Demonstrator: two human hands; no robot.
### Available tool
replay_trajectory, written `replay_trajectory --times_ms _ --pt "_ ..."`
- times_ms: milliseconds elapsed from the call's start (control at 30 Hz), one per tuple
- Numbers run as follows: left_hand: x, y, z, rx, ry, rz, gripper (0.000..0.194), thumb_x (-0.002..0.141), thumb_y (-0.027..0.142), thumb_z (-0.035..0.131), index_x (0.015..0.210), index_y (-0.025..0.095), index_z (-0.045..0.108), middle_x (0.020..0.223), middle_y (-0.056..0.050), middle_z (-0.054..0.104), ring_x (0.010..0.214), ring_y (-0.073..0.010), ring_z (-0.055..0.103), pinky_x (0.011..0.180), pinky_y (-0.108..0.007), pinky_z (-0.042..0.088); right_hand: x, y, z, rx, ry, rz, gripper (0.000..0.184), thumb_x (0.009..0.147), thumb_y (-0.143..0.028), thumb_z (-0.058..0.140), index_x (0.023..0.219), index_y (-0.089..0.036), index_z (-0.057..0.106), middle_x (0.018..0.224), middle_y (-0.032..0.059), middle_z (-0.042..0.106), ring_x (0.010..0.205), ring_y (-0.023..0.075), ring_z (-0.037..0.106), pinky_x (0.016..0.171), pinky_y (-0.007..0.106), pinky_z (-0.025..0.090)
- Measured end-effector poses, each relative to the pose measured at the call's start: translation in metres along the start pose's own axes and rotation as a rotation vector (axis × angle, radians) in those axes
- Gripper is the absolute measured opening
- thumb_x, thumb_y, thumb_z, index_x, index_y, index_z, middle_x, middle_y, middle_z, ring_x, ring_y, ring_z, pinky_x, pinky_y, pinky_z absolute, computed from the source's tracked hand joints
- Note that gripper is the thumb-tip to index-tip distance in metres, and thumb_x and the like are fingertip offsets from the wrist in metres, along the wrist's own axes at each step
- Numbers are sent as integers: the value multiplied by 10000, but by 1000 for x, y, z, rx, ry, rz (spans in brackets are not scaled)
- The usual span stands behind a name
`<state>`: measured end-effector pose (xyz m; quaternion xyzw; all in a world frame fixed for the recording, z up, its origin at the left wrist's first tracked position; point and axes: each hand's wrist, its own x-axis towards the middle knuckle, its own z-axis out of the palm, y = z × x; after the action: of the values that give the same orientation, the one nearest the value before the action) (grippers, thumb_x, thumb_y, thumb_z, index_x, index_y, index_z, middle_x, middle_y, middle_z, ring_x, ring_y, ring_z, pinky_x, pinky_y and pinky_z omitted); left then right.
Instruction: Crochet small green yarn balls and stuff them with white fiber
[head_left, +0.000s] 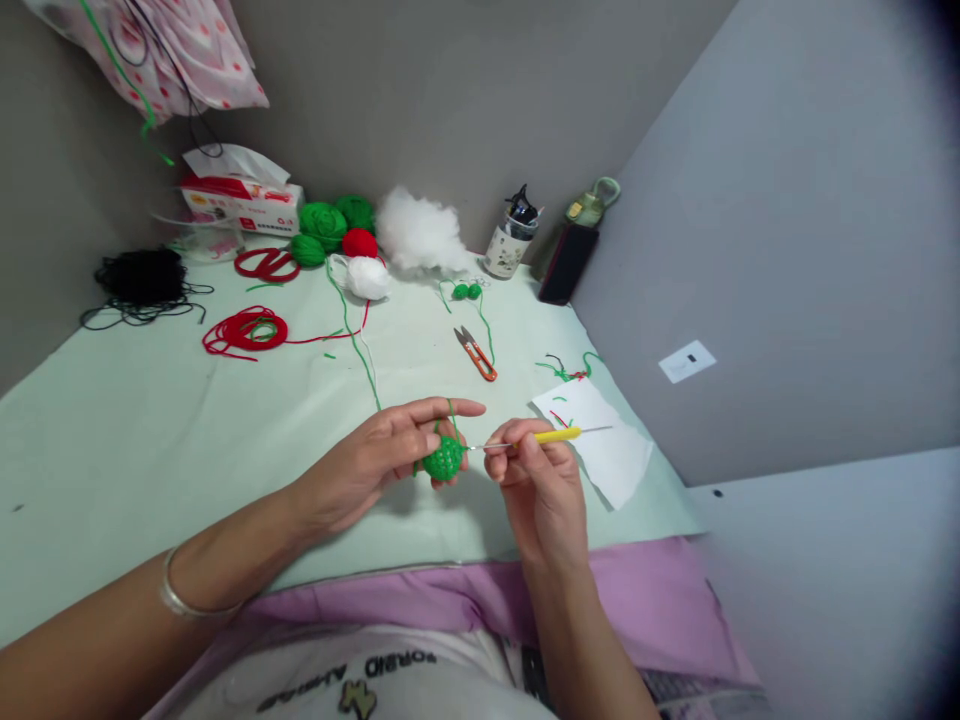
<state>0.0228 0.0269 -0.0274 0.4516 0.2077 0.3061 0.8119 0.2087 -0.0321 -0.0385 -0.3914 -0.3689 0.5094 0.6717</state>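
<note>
My left hand (397,440) pinches a small round piece of green crochet (444,459) between thumb and fingers. A strand of green yarn (365,365) runs from the back of the table to this hand and loops over its outstretched index finger. My right hand (541,478) grips a crochet hook (556,436) by its yellow handle. The hook's thin metal shaft points left, and its tip meets the right edge of the green crochet. Both hands are above the front part of the table.
Thread snips (475,354) and two small green crocheted balls (466,291) lie beyond my hands. White paper (600,440) with yarn scraps is at right. Behind are green yarn balls (322,226), white stuffing (421,232), a pen cup (510,245), a phone (570,263) and red yarn (251,328).
</note>
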Motion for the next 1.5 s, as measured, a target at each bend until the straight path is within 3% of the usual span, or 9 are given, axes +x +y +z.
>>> replay_trajectory --times_ms 100,267,433,600,800,1033,1133,1300,1500 --pt "0 0 0 98 21 6 472 844 277 787 1309 272 708 1028 -31 667 954 -173 610 905 -313 466 -2 1 2 -63 -36 -114 152 895 -387 747 826 -253 774 773 23 716 627 141 585 605 283 480" --pt "1 -2 2 113 33 17 573 773 216 858 1315 311 695 1155 -35 681 1047 -188 634 975 -332 484 -4 5 7 -314 -84 -349 125 940 -305 696 925 -317 819 928 52 768 920 231 669 758 368 519" --pt "1 -4 4 238 46 52 578 760 233 859 1311 267 687 1093 -41 693 1025 -203 625 982 -349 489 -3 6 9 -371 -83 -397 140 945 -300 690 938 -340 824 894 42 791 888 247 685 767 405 531" --pt "1 -5 7 353 133 56 593 732 250 868 1294 245 679 996 -23 634 1000 -207 612 982 -356 479 2 9 5 -291 -59 -347 108 928 -300 716 913 -336 817 875 31 787 842 220 687 714 361 526" --pt "0 -5 12 431 192 100 753 751 229 826 1455 263 562 928 15 542 934 -182 568 980 -355 452 2 12 1 -224 -129 -220 114 945 -310 694 923 -296 805 916 43 777 851 200 684 696 329 524" --pt "2 -10 9 565 206 185 790 741 300 861 1464 310 544 929 23 498 967 -198 541 1003 -375 433 -2 11 6 -385 -167 -293 142 926 -230 703 955 -307 818 921 46 782 929 234 695 830 408 556" --pt "1 -8 7 512 170 152 816 738 331 881 1474 309 530 1031 -4 571 1013 -203 560 998 -356 443 -1 13 6 -344 -124 -298 129 923 -251 713 939 -318 822 908 43 783 895 227 690 771 383 558" --pt "-3 0 5 409 58 121 563 924 337 708 1461 301 543 1199 -45 625 1140 -214 584 1027 -344 436 2 14 2 -271 -98 -307 131 927 -249 709 953 -314 820 905 41 759 836 198 661 688 333 528" --pt "-2 1 3 377 49 120 603 871 260 770 1439 306 574 1077 -22 622 1070 -205 607 1002 -351 452 3 11 -1 -183 -91 -260 127 936 -247 690 951 -289 810 914 43 743 783 172 645 646 301 511"
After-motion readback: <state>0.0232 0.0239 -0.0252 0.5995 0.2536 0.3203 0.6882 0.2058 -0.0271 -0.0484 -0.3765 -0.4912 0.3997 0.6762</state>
